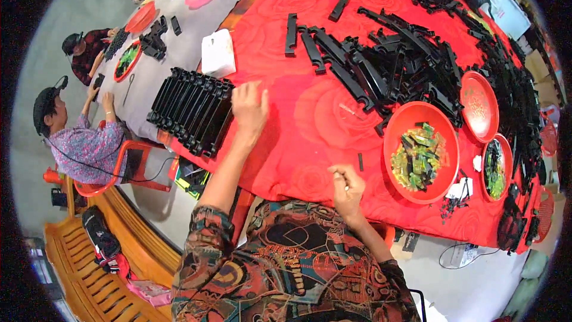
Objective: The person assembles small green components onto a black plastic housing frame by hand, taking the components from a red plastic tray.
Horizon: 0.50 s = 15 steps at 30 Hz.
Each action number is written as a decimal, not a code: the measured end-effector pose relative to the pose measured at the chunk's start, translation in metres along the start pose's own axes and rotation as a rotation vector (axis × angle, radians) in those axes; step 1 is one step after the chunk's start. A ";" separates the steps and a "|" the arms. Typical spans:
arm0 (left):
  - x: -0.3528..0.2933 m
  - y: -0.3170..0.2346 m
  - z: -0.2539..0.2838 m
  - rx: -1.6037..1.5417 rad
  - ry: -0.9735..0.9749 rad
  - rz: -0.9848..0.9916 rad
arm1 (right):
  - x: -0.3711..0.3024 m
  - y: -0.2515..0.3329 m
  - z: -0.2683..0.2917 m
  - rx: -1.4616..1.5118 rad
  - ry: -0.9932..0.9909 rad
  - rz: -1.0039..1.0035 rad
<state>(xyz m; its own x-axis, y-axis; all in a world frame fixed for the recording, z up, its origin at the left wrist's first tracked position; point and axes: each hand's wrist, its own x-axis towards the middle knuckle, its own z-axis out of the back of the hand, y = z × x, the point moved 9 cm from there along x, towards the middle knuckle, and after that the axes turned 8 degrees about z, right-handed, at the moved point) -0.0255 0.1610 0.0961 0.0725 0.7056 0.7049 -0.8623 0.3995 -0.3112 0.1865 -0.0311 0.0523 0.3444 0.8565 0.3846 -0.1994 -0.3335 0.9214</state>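
Curls left hand point(250, 107) at the upper right edge of a close-packed row of black strips point(190, 113), left of centre in the frame, and folds right hand point(348, 192) loosely at lower centre, too unclear to tell a grasp in either. Has strips ranged side by side, probably for evenness and compactness, well apart from the loose heap point(405, 53) at upper right. Has within right-hand reach, presumably for convenience, a red bowl point(406, 119) of green and amber pieces point(420, 156), with co-workers point(86, 155) at upper left.
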 end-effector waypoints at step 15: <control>0.092 0.049 -0.176 -0.031 0.125 0.295 | -0.005 0.016 0.020 -0.250 0.149 0.016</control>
<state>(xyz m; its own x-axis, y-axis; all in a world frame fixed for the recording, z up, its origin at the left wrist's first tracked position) 0.0277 0.3487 0.0336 -0.1155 0.8590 0.4988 -0.8397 0.1838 -0.5110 0.1994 -0.0486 0.0656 0.2042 0.9064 0.3697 -0.4305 -0.2561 0.8655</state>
